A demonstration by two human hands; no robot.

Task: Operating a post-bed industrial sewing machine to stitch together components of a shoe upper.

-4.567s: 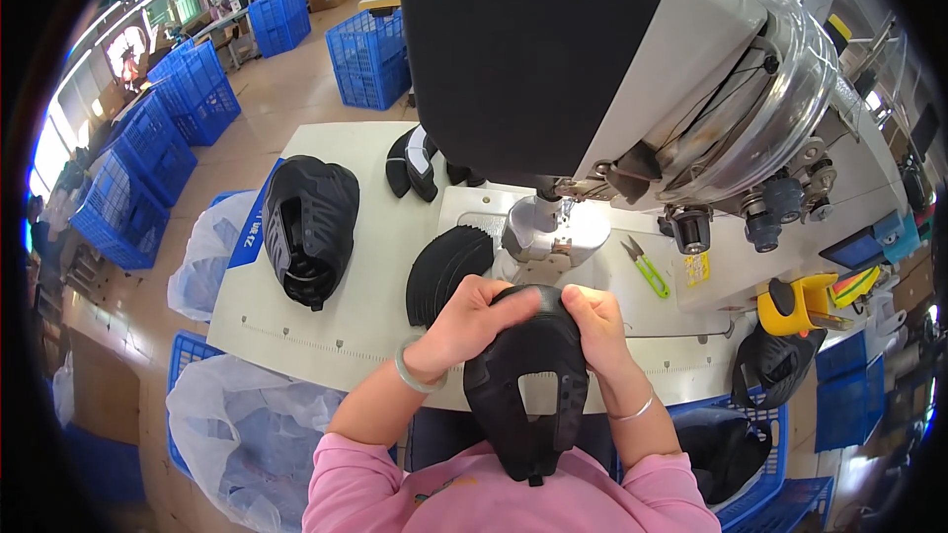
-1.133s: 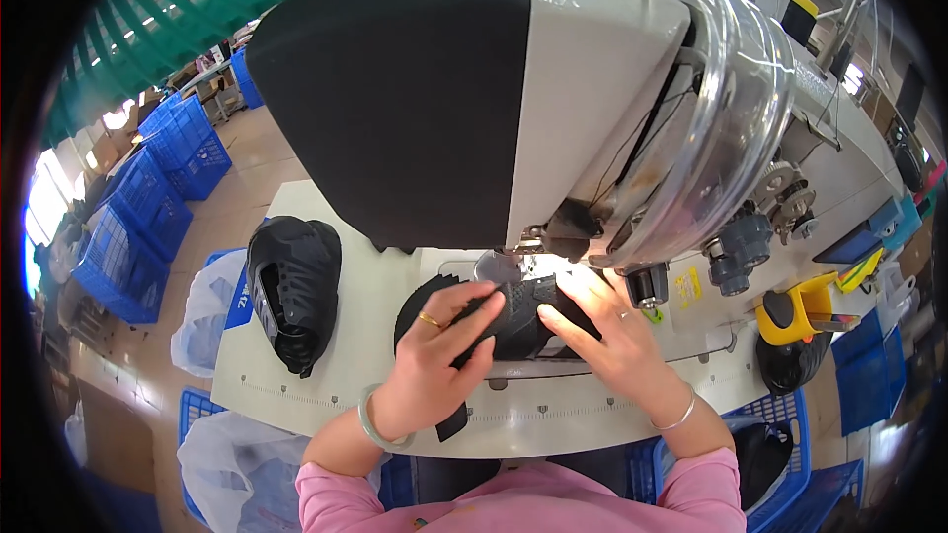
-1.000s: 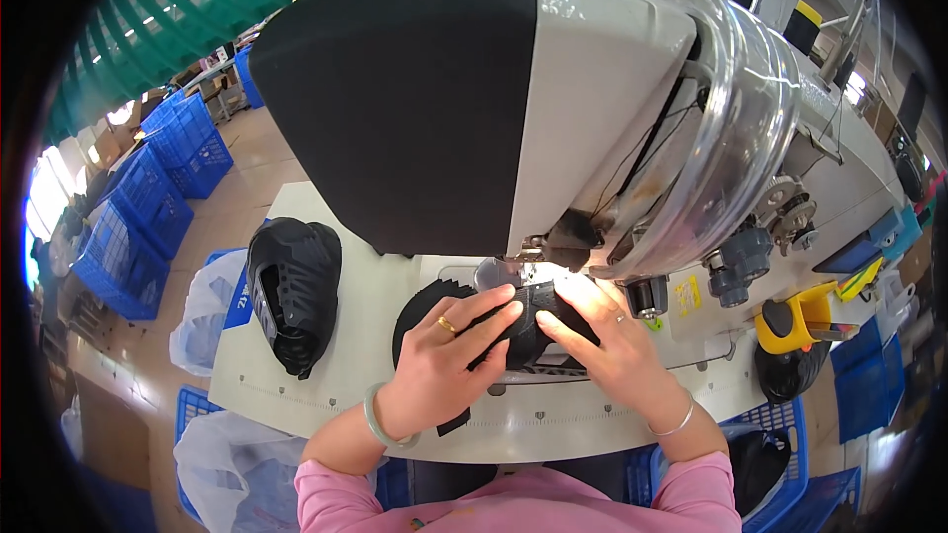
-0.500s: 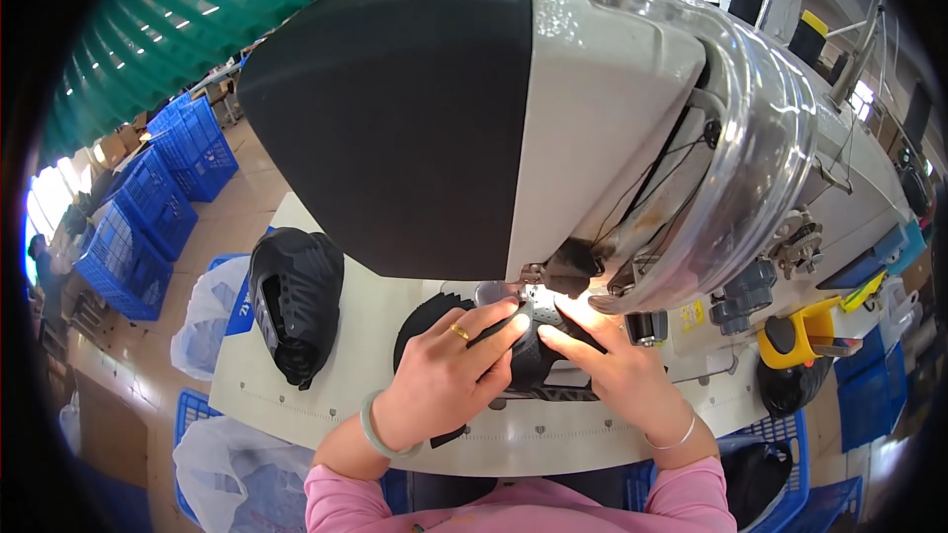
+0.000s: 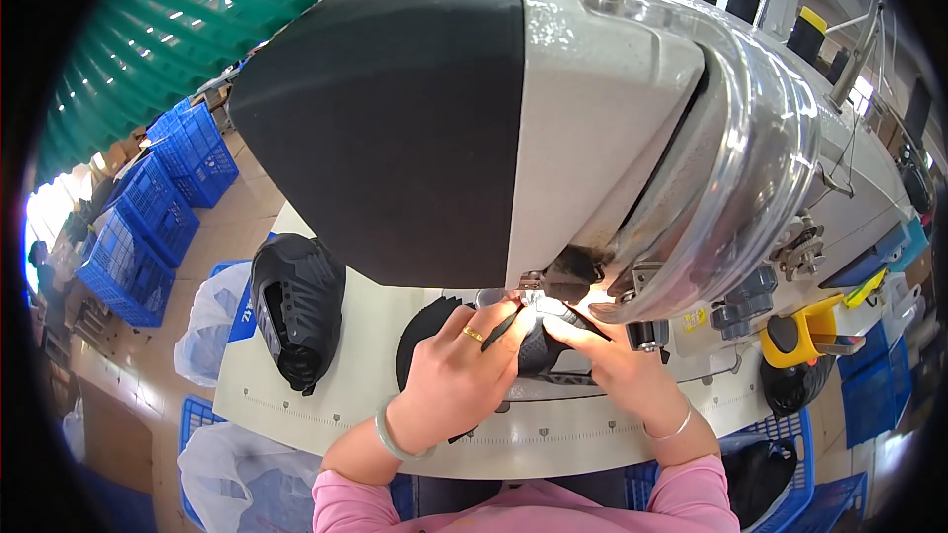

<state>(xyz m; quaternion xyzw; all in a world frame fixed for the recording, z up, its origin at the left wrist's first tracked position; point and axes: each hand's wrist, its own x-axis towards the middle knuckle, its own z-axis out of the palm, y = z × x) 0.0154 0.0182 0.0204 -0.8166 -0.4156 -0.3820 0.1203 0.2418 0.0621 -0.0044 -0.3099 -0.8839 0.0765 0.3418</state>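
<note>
A black shoe upper (image 5: pixel 538 353) lies on the sewing machine's pale table, beneath the lit presser foot (image 5: pixel 531 283). My left hand (image 5: pixel 456 367), with a ring and a bangle, holds the upper from the left, its fingertips close beside the foot. From the other side my right hand (image 5: pixel 630 370) grips it, thumb and fingers bent near the foot. Both hands cover much of the material, and the needle point cannot be made out. The big machine head (image 5: pixel 612 138), white with a black end, overhangs my hands.
Another black shoe upper (image 5: pixel 298 301) stands at the table's left. A yellow-handled tool (image 5: pixel 805 333) is at the right. Blue crates (image 5: pixel 126 266) stand on the floor at left, and a bag-lined crate (image 5: pixel 242 474) is beside the table. Clear guard tubing (image 5: pixel 760 158) curves at the right.
Both hands have shifted with the shoe upper under the foot, and less of it shows between them. My fingertips have drawn closer together near the foot.
</note>
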